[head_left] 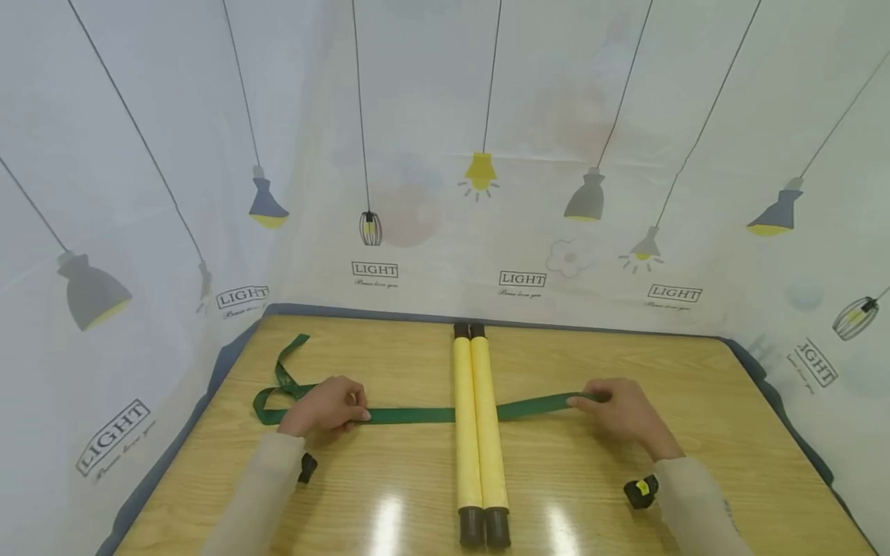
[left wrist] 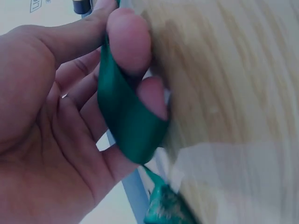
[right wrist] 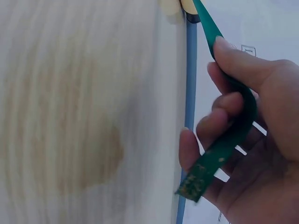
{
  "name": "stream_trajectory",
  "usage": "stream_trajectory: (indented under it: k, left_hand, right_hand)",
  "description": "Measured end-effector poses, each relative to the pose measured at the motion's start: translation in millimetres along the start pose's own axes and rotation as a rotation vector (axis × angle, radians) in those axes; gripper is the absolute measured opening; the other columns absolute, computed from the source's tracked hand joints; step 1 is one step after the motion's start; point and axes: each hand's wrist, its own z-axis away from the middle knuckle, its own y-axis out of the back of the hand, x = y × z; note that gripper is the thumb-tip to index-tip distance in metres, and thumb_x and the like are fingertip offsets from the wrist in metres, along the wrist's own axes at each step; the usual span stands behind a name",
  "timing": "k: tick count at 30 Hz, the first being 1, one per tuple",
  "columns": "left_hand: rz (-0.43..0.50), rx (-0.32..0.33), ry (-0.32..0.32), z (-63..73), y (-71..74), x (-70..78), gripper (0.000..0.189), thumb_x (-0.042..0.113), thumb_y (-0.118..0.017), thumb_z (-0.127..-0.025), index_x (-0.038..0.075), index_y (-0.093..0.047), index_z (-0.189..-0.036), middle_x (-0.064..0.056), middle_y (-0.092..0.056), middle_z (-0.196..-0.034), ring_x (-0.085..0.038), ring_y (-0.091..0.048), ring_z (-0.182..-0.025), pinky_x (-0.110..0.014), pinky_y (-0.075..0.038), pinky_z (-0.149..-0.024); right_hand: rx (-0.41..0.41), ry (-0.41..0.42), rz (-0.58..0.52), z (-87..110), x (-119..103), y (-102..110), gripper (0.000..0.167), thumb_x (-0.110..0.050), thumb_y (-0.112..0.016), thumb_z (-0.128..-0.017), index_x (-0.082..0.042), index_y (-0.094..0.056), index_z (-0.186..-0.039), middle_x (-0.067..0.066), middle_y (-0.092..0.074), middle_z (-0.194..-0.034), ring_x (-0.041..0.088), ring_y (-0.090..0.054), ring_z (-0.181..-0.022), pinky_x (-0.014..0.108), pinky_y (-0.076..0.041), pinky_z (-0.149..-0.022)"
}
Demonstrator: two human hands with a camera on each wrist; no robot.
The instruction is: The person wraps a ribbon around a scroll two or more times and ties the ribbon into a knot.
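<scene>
Plainly enough, a green ribbon (head_left: 410, 415) ran across the lower middle of the frame, passing beneath two yellow rods (head_left: 468, 432) that lay side by side on the wood-grained bench (head_left: 591, 455), each with dark end caps (head_left: 471, 527). From where I stood, the person's left hand (head_left: 327, 405), lower left of centre, pinched the ribbon between thumb and fingers; beyond it the loose tail made a loop and trailed up toward the left. The right hand (head_left: 619, 409), lower right of centre, also had thumb and fingers closed on the ribbon, whose short end, flecked with gold, lay across the curled fingers (right wrist: 212, 128) in the right wrist view. Pale cloth (head_left: 431, 93), printed with hanging lamps and the word LIGHT, filled the upper part.
</scene>
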Motion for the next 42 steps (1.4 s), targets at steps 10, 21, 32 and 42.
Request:
stream_trajectory:
  k: [10,21,32,42]
  left_hand:
    - [-0.02,-0.015,-0.047,12.1,10.5,-9.7,0.014,0.026,-0.076,-0.094,0.017,-0.074,-0.084,-0.006,-0.064,-0.06,-0.013,-0.052,-0.045,-0.032,-0.051,-0.062]
    - [-0.085,-0.052,-0.146,30.2,28.2,-22.3,0.01,0.025,-0.079,-0.091,0.018,-0.075,-0.085,-0.001,-0.058,-0.053,-0.008,-0.049,-0.044,-0.027,-0.049,-0.068]
    - [-0.061,-0.072,-0.11,44.2,38.3,-37.7,0.011,0.021,-0.076,-0.094,0.013,-0.072,-0.088,0.001,-0.055,-0.054,-0.009,-0.047,-0.044,-0.027,-0.047,-0.056]
    - [-0.125,-0.064,-0.117,56.1,54.2,-46.7,0.008,0.015,-0.08,-0.089,0.012,-0.073,-0.092,-0.001,-0.064,-0.059,-0.009,-0.053,-0.048,-0.026,-0.049,-0.058]
  right_hand:
    - [0.101,-0.076,0.001,6.4,23.0,23.5,0.043,-0.054,-0.066,-0.097,-0.012,-0.072,-0.098,0.004,-0.064,-0.082,0.019,-0.049,-0.073,0.032,-0.04,-0.066]
    - [0.223,-0.101,0.043,22.8,51.1,52.6,0.046,-0.053,-0.06,-0.101,-0.007,-0.069,-0.099,0.004,-0.055,-0.076,0.016,-0.044,-0.067,0.032,-0.037,-0.062]
    - [0.326,-0.093,0.09,32.6,85.0,75.0,0.047,-0.044,-0.061,-0.102,0.001,-0.071,-0.108,0.018,-0.07,-0.093,0.013,-0.052,-0.068,0.032,-0.042,-0.06]
    - [0.337,-0.222,0.12,47.9,119.4,98.9,0.065,-0.049,-0.055,-0.104,0.01,-0.059,-0.132,0.042,-0.058,-0.126,0.053,-0.06,-0.101,0.06,-0.049,-0.077]
